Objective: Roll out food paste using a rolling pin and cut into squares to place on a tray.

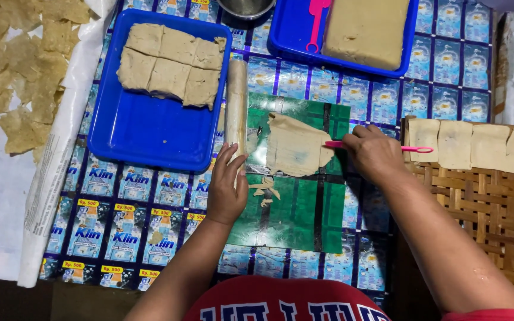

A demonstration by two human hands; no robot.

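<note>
Nearest to me I see the red shirt at the bottom edge, with both forearms reaching out over the counter (150,238), which is covered in a sheet of printed blue sachets. My left hand (226,190) rests flat, fingers loosely spread, on the left edge of a green mat (304,214), its fingertips touching the lower end of a pale rolling pin (237,107) that lies along the mat's left side. A few small dough scraps (266,189) lie on the mat just right of that hand. My right hand (373,153) is closed around a pink cutter (414,149), its tip touching the right edge of a thin, rolled dough sheet (295,145) that lies on the upper part of the mat. To the right, a woven bamboo tray (483,208) carries 4 cut squares (474,144) in a row along its far edge. Farther left, a blue tray (150,131) holds a scored dough slab (171,62). Beyond it, a 2nd blue tray (287,30) holds a whole dough block (364,30) and a pink tool (316,21). At far left, dried flat pieces (19,71) lie on white paper.
</note>
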